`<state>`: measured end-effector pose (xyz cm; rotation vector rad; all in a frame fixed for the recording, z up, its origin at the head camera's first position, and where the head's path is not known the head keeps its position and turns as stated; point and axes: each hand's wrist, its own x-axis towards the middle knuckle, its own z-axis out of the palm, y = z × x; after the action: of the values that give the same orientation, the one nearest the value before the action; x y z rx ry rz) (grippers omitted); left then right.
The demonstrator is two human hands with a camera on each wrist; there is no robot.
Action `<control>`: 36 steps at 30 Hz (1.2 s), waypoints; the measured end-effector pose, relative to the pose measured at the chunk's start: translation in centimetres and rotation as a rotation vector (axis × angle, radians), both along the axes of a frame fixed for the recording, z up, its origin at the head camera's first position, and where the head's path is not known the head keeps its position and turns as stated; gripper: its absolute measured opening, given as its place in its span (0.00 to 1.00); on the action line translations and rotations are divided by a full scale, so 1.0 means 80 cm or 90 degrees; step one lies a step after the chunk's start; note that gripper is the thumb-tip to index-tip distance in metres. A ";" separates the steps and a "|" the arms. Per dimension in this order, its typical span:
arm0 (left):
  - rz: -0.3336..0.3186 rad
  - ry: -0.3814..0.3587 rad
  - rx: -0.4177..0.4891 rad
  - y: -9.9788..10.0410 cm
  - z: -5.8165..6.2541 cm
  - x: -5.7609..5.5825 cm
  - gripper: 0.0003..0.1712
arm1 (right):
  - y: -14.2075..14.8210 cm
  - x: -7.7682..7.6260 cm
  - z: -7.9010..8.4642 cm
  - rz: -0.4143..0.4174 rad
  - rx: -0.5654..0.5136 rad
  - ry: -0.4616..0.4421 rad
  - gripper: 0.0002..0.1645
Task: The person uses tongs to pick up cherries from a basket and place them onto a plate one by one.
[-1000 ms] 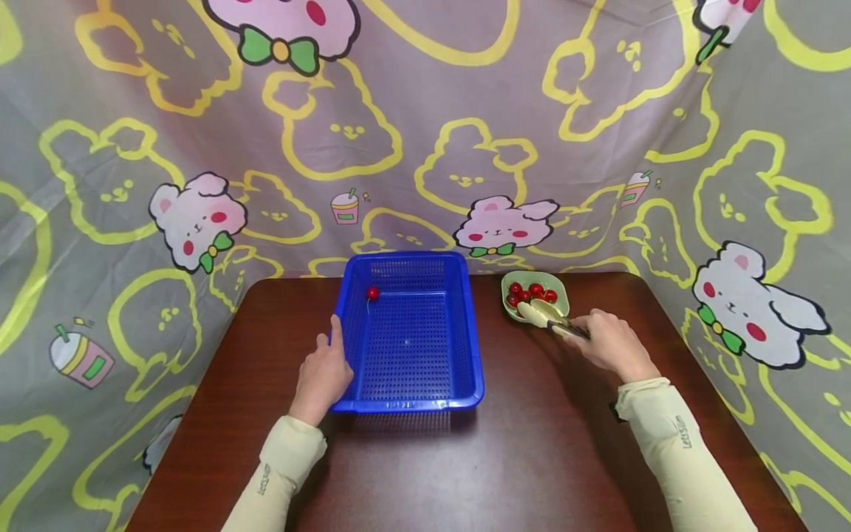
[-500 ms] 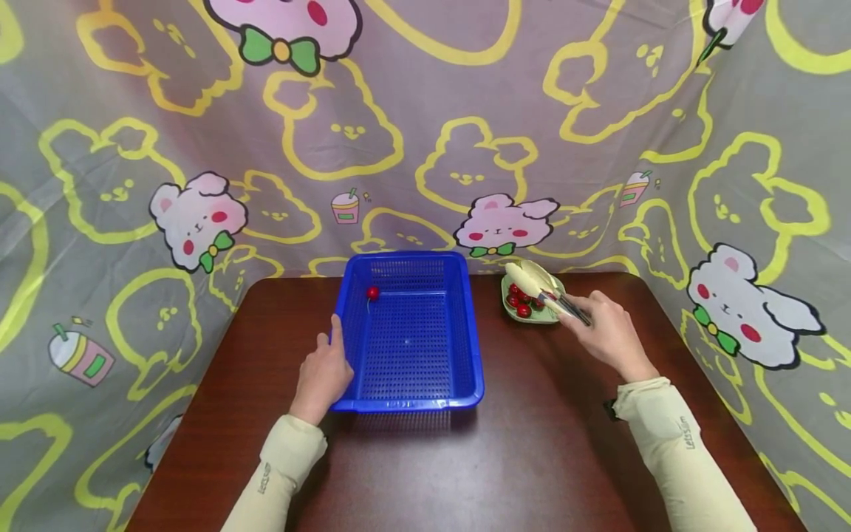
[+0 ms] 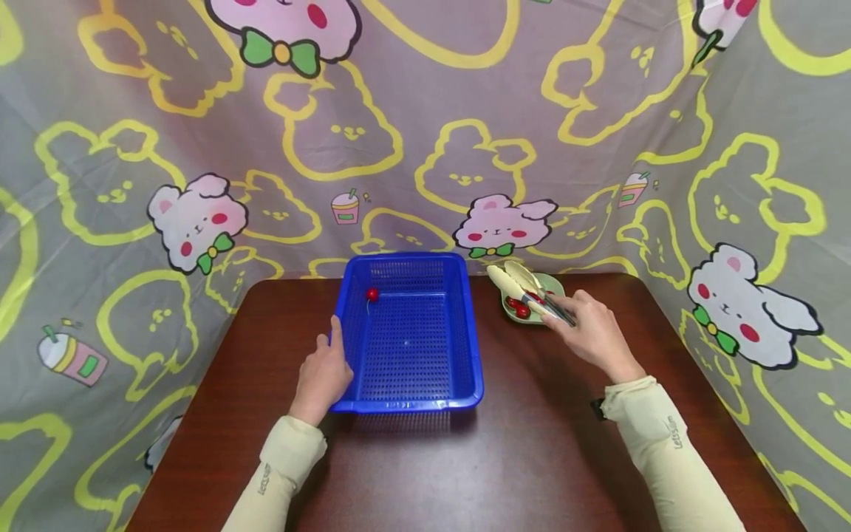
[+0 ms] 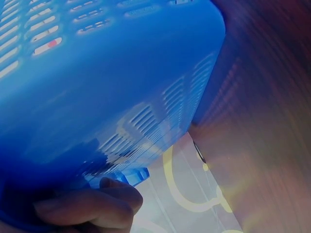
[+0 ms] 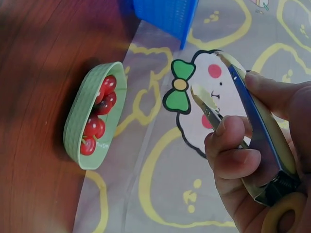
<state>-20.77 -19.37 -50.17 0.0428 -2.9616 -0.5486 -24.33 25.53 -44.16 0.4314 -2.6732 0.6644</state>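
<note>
My left hand (image 3: 323,377) grips the left rim of a blue perforated plastic basket (image 3: 475,355), its index finger lying along the edge. In the left wrist view, curled fingers (image 4: 104,206) show at the rim. A single red cherry (image 3: 372,295) with a stem lies in the basket's far left corner. My right hand (image 3: 594,330) holds cream-tipped metal tongs (image 5: 260,126) above a pale green bowl (image 5: 80,116). Several cherries (image 5: 93,127) lie in the bowl. The tong tips stand apart, and I see nothing between them in the right wrist view.
The basket and bowl stand towards the back of a dark brown wooden table (image 3: 518,458), the bowl right of the basket. A patterned cloth (image 3: 399,111) hangs behind the table and along both sides.
The tongs have lifted from the cherries in the bowl and moved left, towards the basket, with my right hand. The left hand and basket have stayed in place.
</note>
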 end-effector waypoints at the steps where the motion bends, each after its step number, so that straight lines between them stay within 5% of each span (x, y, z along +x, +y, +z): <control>1: 0.000 0.001 0.001 0.000 0.000 0.000 0.49 | -0.002 -0.001 0.000 0.001 0.002 -0.002 0.28; 23: 0.002 -0.014 0.005 -0.001 -0.001 -0.003 0.49 | -0.107 -0.026 0.019 0.070 0.045 -0.068 0.31; 36: -0.003 -0.016 0.007 -0.002 0.000 -0.002 0.51 | -0.179 -0.059 0.033 0.116 0.151 -0.092 0.32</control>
<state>-20.94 -19.51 -50.19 0.0448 -2.9840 -0.5689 -29.02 11.20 -41.48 0.7224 -2.8874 0.4432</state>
